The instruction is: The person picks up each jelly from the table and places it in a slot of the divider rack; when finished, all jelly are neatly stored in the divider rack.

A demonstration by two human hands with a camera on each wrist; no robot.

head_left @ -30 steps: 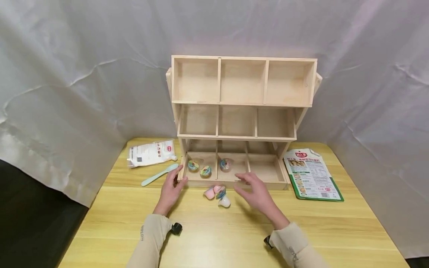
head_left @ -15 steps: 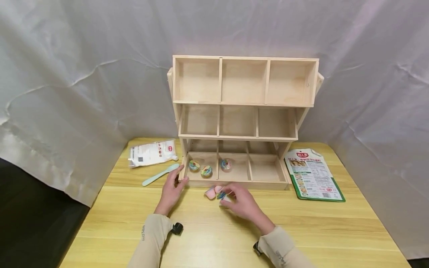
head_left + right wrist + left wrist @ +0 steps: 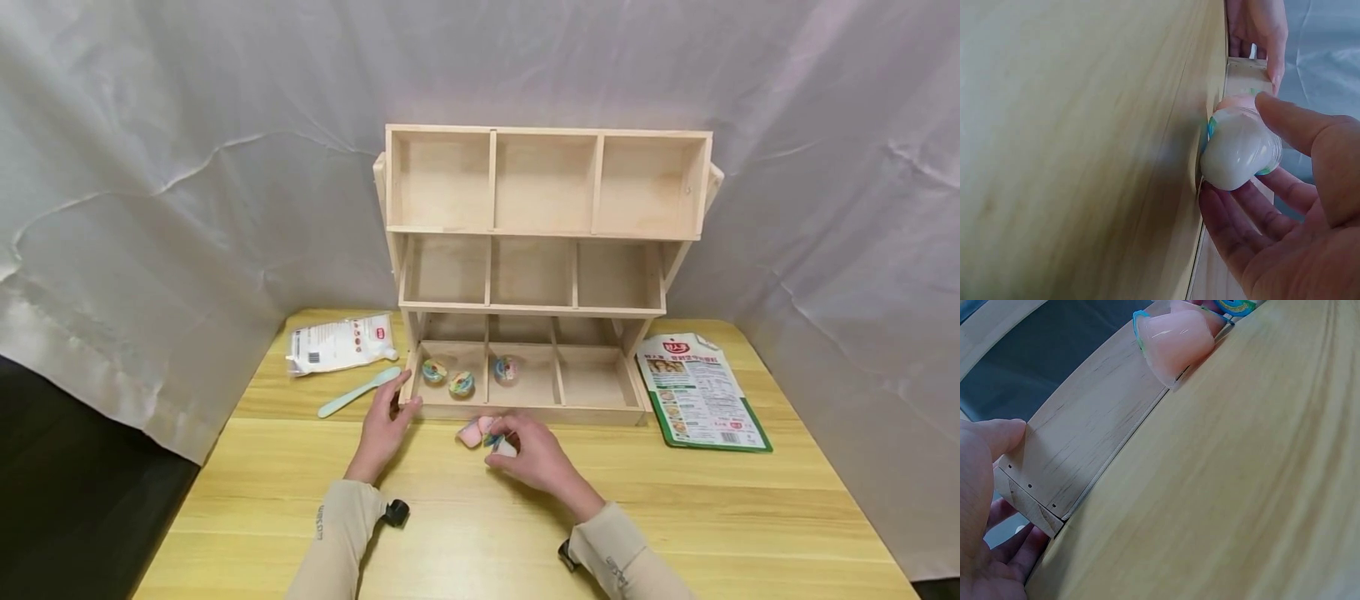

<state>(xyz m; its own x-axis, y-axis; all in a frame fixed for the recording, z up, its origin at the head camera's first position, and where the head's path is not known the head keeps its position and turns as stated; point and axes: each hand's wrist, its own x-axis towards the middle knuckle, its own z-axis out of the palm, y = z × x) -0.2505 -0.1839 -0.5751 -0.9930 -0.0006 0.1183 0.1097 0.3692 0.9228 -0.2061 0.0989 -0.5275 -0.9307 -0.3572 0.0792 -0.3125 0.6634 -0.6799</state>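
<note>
- White jelly cup (image 3: 1235, 150): just above or on the table (image 3: 480, 533), I cannot tell which, before the tiered wooden organiser (image 3: 570, 415). I judge it light, thin-walled and slippery; a gentle pinch near the stiffer rim should avoid denting it.
- Right hand (image 3: 536, 458): partly closed, thumb and fingers curved round the cup; I cannot gauge their pressure.
- Left hand (image 3: 382, 429): gripping the organiser's lower front corner.
- Right wrist view: the cup's rounded body, mostly hidden from my head view, which alone shows three jelly cups (image 3: 461, 384) in the lowest tray.
</note>
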